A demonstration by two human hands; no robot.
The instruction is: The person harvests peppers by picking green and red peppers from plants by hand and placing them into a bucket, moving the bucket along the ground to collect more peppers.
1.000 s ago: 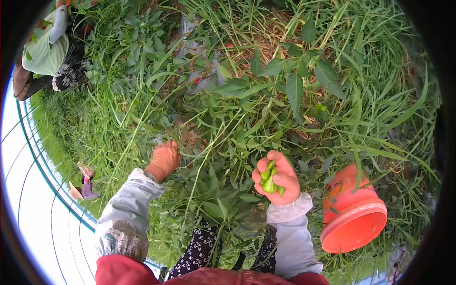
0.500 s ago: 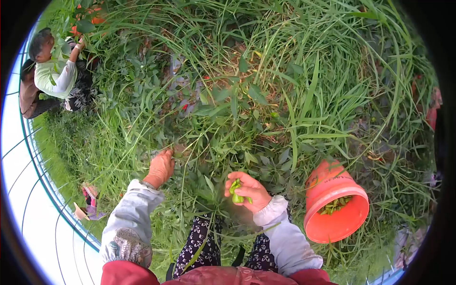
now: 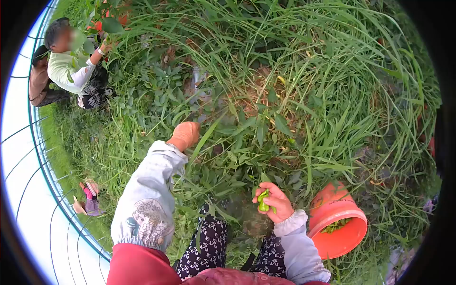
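Note:
My right hand (image 3: 278, 203) is closed around several small green peppers (image 3: 264, 201), held above my knees. Out ahead, my left hand (image 3: 185, 135) reaches in among the pepper plants and long grass (image 3: 209, 137). Its back faces me and its fingers are curled away out of sight, so I cannot make out what they touch. To the right of my right hand lies a tilted orange-red bucket (image 3: 336, 210), its mouth toward me, with green peppers (image 3: 337, 225) inside.
Tall grass (image 3: 327, 80) covers the ground ahead and to the right. At upper left, two people (image 3: 69, 71) sit or crouch among the plants near an orange-red object (image 3: 95, 25). Another person (image 3: 89, 199) is farther off, beside the ribbed greenhouse wall (image 3: 28, 156).
My left hand has moved forward and to the right through the plants. My right hand, still holding the peppers, sits lower and farther right in view. The camera view has shifted somewhat.

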